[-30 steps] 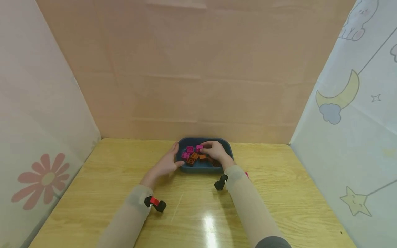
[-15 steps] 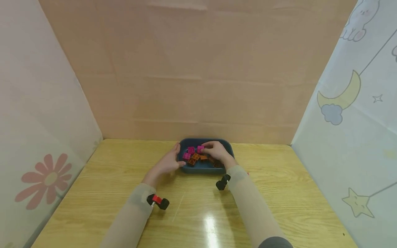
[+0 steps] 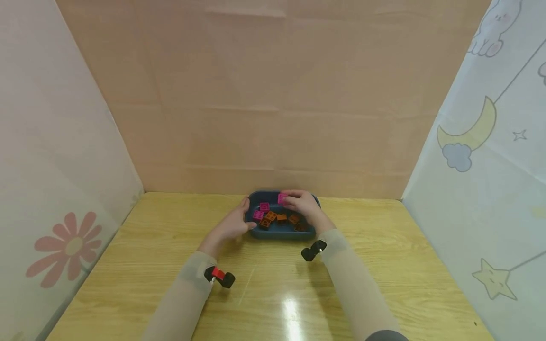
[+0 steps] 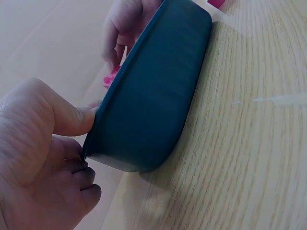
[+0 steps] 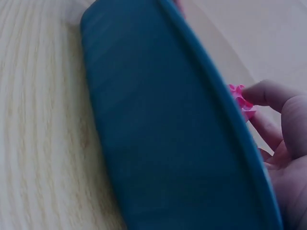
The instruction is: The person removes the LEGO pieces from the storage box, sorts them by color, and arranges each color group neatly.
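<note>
A dark blue plastic tray (image 3: 281, 235) rests at the back of the table. My left hand (image 3: 232, 222) grips its left end; in the left wrist view the thumb presses on the rim and the other fingers curl at the end wall. Over the tray's back right part, my right hand (image 3: 304, 206) pinches a pink toy building brick (image 3: 281, 198) between thumb and fingers. The studs of that brick (image 5: 241, 99) show past the rim in the right wrist view. Inside the tray lie other pink bricks (image 3: 258, 215) and several orange-brown bricks (image 3: 270, 216).
The wooden table (image 3: 268, 293) stretches out in front of the tray. Behind stands a tan backdrop (image 3: 273, 104), with pale printed panels at both sides. Beyond the tray in the left wrist view, a pink piece (image 4: 216, 2) lies on the table.
My right hand has moved slightly back and to the right with the pink brick, uncovering more orange-brown bricks on the right. The left hand has kept its grip on the tray.
</note>
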A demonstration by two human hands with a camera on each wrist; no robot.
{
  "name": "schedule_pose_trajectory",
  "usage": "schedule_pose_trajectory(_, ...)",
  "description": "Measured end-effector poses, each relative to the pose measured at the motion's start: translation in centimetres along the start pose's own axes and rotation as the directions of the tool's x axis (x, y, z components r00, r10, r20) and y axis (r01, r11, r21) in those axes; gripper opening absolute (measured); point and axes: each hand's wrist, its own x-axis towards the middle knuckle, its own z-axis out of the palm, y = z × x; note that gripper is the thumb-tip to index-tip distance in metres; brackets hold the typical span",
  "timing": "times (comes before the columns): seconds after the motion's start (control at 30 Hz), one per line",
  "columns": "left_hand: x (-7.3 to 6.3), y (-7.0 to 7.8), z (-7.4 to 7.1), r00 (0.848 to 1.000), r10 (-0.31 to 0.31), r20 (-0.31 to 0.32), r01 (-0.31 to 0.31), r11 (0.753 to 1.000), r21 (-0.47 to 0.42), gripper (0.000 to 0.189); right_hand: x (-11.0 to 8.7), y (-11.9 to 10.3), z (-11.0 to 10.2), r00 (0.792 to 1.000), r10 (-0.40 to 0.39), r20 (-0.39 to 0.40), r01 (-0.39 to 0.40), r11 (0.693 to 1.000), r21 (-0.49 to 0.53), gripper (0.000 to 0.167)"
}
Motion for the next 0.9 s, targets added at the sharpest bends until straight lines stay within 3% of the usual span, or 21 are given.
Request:
schedule_pose_trajectory(0.17,0.0,0.0,0.0,1.000,-0.008,0.008,0.007,1.000,0.014,0.091,-0.3,-0.2,-0.4,0.999,-0.039,0.003,0.038,0.998,0.048,0.051)
schedule_pose_trajectory(0.43,0.1,0.8,-0.4,0.999,-0.034,0.039,0.033,0.998,0.044,0.094,-1.8,-1.2,-2.0,0.993,-0.120,0.019,0.119,0.991,0.067,0.054)
schedule_pose_trajectory(0.73,0.4,1.4,-0.9,0.995,-0.064,0.075,0.059,0.996,0.065,0.096,-4.4,-1.2,-6.9,0.989,-0.137,0.052,0.143,0.978,-0.150,0.056)
schedule_pose_trajectory(0.9,0.3,1.8,-1.0,0.993,-0.078,0.086,0.072,0.995,0.062,0.096,-6.0,-0.3,-9.5,0.992,-0.120,0.045,0.126,0.975,-0.184,0.057)
